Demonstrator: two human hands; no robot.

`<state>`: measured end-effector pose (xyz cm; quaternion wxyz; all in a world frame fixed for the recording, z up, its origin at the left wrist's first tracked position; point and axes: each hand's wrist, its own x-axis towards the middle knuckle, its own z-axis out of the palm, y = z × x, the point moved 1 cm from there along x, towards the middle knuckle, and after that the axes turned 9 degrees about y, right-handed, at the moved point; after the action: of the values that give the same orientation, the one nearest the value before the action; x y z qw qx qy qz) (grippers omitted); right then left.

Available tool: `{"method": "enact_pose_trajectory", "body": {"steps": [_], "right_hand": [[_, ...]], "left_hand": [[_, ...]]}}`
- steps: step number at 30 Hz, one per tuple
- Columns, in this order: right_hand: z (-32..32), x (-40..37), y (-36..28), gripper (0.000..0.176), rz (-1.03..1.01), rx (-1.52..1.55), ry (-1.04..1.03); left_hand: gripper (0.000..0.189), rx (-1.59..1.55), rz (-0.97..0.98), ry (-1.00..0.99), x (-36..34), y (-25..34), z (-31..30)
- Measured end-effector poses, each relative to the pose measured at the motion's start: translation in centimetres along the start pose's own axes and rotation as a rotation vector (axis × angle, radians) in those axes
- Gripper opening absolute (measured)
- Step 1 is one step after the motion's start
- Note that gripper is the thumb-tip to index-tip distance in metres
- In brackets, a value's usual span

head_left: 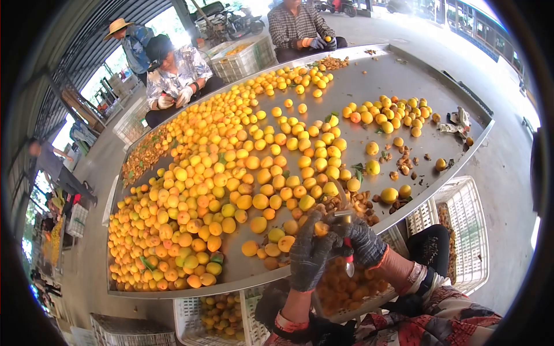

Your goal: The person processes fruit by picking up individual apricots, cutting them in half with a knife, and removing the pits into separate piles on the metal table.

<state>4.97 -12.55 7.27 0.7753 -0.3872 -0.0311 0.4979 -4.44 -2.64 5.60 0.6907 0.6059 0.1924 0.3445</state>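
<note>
Both my hands wear dark grey work gloves and meet over the near edge of the metal table. My left hand is closed round an apricot, fingers up. My right hand, beside it, grips a small red-handled tool with a silvery metal end pointing down; its kind is mostly hidden by the glove. Just beyond my fingers lie brown pits and scraps and loose apricots. Below my hands, a crate holds more apricots.
A large heap of apricots covers the table's left side; a smaller group lies at the far right. White plastic crates stand under and beside the table. Two people sit across the table with gloved hands.
</note>
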Motion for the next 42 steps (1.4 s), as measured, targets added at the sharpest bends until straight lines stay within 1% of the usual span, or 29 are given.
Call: {"method": "enact_pose_trajectory", "body": {"steps": [1, 2, 4, 5, 7, 8, 11, 13, 14, 16, 17, 18, 19, 20, 22, 23, 25, 26, 28, 29, 31, 32, 34, 35, 37, 38, 40, 41, 42], "right_hand": [[-1.1, 0.6, 0.2, 0.034, 0.020, -0.029, -0.079], [-0.7, 0.4, -0.2, 0.034, 0.024, -0.030, -0.081], [0.6, -0.1, -1.7, 0.037, -0.053, -0.282, 0.027], [0.7, 0.1, -1.8, 0.037, -0.054, -0.283, 0.030], [0.7, 0.5, -2.0, 0.038, -0.164, -0.541, 0.039], [0.9, 0.6, -2.2, 0.038, -0.161, -0.541, 0.039], [0.8, 1.0, -2.4, 0.041, -0.129, -0.447, -0.028], [-0.8, 1.8, -2.1, 0.035, -0.262, -0.678, -0.034], [-1.0, 2.0, -2.0, 0.035, -0.260, -0.676, -0.036], [-0.8, 2.4, -2.3, 0.030, -0.254, -0.475, 0.117], [-0.1, 2.4, -2.7, 0.025, -0.323, -0.410, 0.149], [0.7, 2.9, -3.0, 0.025, -0.324, -0.408, 0.148], [1.4, 3.5, -3.4, 0.023, -0.407, -0.226, 0.202], [1.7, 3.8, -3.6, 0.022, -0.484, -0.044, 0.258], [2.1, 4.0, -3.4, 0.023, -0.501, 0.044, 0.206], [2.2, 4.2, -3.4, 0.023, -0.522, 0.129, 0.147], [3.1, 4.7, -3.1, 0.025, -0.582, 0.267, 0.077], [3.2, 5.0, -2.8, 0.025, -0.580, 0.269, 0.079], [3.0, 5.8, -2.3, 0.027, -0.626, 0.230, 0.058], [2.5, 6.5, -1.6, 0.030, -0.610, 0.305, 0.033], [3.2, 6.5, -1.1, 0.032, -0.642, 0.306, 0.115], [3.4, 6.6, -0.9, 0.033, -0.675, 0.305, 0.192], [3.1, 6.7, -0.7, 0.036, -0.679, 0.263, 0.168], [3.1, 6.8, -0.5, 0.035, -0.670, 0.294, 0.132], [3.2, 7.1, -0.5, 0.034, -0.664, 0.326, 0.100], [3.4, 7.6, -0.8, 0.029, -0.598, 0.367, 0.074], [3.2, 8.4, -1.3, 0.024, -0.530, 0.404, 0.051], [2.9, 8.8, -1.4, 0.020, -0.442, 0.417, 0.037], [2.8, 9.1, -1.5, 0.017, -0.353, 0.431, 0.022]], "left_hand": [[0.049, -0.042, -0.137, 0.022, 0.1, 0.2, -0.1], [0.049, -0.042, -0.138, 0.026, 0.2, 0.2, -0.3], [0.049, 0.412, 0.284, 0.048, 0.6, 0.3, -0.7], [0.049, 0.410, 0.283, 0.047, 0.7, 0.2, -0.7], [0.051, 0.681, 0.605, 0.007, 0.6, 0.3, -0.8], [0.051, 0.682, 0.603, 0.009, 0.6, 0.4, -0.8], [0.052, 0.554, 0.456, -0.008, 0.3, 1.3, -0.4], [0.047, 0.120, 0.224, 0.075, 0.4, 1.3, 0.1], [0.047, 0.123, 0.224, 0.077, 0.5, 1.1, 0.2], [0.043, 0.013, 0.064, 0.167, 1.0, 0.4, -0.1], [0.043, 0.018, 0.064, 0.167, 1.2, -0.3, -0.2], [0.043, -0.187, -0.043, 0.179, 1.4, -1.2, -0.2], [0.043, -0.394, -0.153, 0.190, 1.5, -1.7, -0.2], [0.043, -0.393, -0.157, 0.192, 1.5, -1.8, -0.2], [0.041, -0.922, -0.495, 0.094, 1.5, -1.8, 0.1], [0.041, -0.921, -0.498, 0.095, 1.7, -1.5, 0.6], [0.039, -0.806, -0.580, 0.449, 2.0, -1.0, 1.5], [0.039, -0.804, -0.582, 0.450, 1.9, -2.5, 1.3], [0.045, -0.320, -0.270, 0.413, 1.9, -5.2, 0.3], [0.045, -0.319, -0.274, 0.413, 1.5, -5.3, 0.5], [0.045, 0.299, -0.031, 0.307, 1.3, -1.9, 1.9], [0.045, 0.300, -0.033, 0.308, 1.7, -1.7, 2.1], [0.040, -0.600, -0.549, 0.506, 2.2, -2.0, 2.1], [0.040, -0.600, -0.550, 0.507, 2.1, -3.9, 1.8], [0.037, -0.114, -0.162, 0.499, 2.3, -7.4, 1.0], [0.037, -0.115, -0.162, 0.498, 2.2, -7.4, 1.1], [0.039, -0.421, -0.433, 0.514, 2.6, -2.8, 2.2], [0.039, -0.423, -0.434, 0.516, 2.4, -3.3, 1.7], [0.040, 0.230, -0.087, 0.401, 2.3, -3.6, 1.0]]}}
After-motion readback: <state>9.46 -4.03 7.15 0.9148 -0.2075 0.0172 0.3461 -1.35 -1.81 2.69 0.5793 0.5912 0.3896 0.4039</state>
